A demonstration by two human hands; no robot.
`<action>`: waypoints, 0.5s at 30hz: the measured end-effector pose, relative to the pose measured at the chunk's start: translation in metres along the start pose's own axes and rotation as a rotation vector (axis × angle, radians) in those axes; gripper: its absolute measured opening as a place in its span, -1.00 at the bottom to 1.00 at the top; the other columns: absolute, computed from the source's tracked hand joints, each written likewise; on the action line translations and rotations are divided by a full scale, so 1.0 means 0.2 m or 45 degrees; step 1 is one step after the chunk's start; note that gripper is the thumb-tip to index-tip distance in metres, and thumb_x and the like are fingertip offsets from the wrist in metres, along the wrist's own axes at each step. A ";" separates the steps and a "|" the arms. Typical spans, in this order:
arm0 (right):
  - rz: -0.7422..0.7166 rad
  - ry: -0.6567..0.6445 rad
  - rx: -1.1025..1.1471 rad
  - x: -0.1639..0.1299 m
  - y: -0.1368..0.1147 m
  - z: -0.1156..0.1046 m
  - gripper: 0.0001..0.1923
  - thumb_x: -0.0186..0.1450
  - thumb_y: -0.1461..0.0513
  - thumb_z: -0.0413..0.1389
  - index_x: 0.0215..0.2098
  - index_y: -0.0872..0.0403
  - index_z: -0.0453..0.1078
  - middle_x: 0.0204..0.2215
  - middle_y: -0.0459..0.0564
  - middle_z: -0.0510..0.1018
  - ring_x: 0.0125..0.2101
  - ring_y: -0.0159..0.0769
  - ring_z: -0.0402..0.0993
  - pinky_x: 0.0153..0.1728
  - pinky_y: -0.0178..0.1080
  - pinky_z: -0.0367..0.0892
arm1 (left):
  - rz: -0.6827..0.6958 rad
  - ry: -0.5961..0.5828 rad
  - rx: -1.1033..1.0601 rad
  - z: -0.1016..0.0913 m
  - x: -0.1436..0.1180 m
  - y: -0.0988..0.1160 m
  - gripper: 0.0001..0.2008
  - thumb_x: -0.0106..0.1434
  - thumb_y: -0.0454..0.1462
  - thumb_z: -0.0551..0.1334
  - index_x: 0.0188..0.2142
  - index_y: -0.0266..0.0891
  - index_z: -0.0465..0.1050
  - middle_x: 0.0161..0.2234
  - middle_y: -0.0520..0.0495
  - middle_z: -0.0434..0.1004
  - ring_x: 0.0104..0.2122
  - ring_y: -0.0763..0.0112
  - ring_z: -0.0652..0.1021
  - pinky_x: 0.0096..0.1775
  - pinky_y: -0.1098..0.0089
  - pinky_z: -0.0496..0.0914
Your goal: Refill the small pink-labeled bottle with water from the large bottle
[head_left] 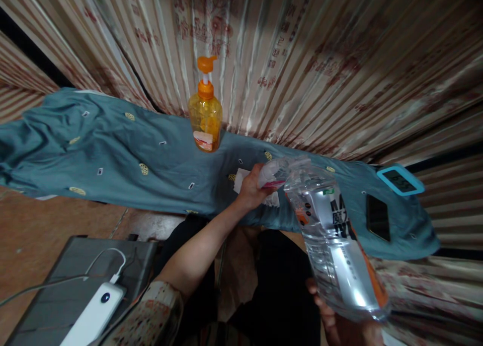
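Observation:
My right hand (350,331) supports a large clear plastic bottle (335,245) from below, fingers curled round its base. The bottle has a silver and orange label with black lettering. It tilts, its top pointing up and left toward my left hand (252,191). That hand is closed round a small clear plastic container (273,172) with a pink mark, close against the large bottle's top; whether the two touch is hard to tell. A white tissue (240,179) lies under my left hand on the teal cloth (166,159).
An orange pump bottle (206,117) stands on the cloth, before a patterned curtain (241,49). To the right lie a black phone (378,217) and a blue-framed digital clock (400,180). At lower left, a white power bank (94,313) with a cable rests on a grey surface (79,258).

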State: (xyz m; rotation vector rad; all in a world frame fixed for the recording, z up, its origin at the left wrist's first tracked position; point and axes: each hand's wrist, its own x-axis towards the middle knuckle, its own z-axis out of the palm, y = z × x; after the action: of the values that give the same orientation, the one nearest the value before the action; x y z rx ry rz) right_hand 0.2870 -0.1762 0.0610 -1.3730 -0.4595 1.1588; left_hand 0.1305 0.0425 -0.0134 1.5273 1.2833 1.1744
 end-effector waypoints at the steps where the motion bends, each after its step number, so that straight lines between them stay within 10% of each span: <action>1: 0.011 0.001 0.008 0.00 0.00 -0.01 -0.35 -0.14 -0.18 0.39 -0.19 -0.06 0.46 -0.36 -0.11 0.65 -0.41 -0.33 0.59 -0.44 -0.45 0.48 | -0.003 -0.003 -0.003 0.00 0.00 0.00 -0.41 -0.03 -0.27 0.42 -0.02 -0.28 0.25 -0.21 -0.07 0.54 -0.21 0.25 0.57 -0.18 0.34 0.43; 15: 0.052 -0.024 0.055 0.03 0.00 -0.04 -0.14 -0.22 -0.16 0.44 0.01 -0.15 0.38 -0.29 -0.08 0.64 -0.41 -0.28 0.59 -0.51 -0.42 0.48 | -0.040 -0.021 -0.035 0.00 0.00 0.01 -0.42 -0.03 -0.28 0.41 -0.03 -0.24 0.24 -0.22 -0.04 0.54 -0.23 0.26 0.56 -0.20 0.34 0.42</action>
State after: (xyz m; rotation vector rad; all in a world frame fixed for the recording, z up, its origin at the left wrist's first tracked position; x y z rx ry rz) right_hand 0.2956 -0.1759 0.0564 -1.3406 -0.4196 1.2095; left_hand 0.1303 0.0419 -0.0116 1.4890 1.2706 1.1527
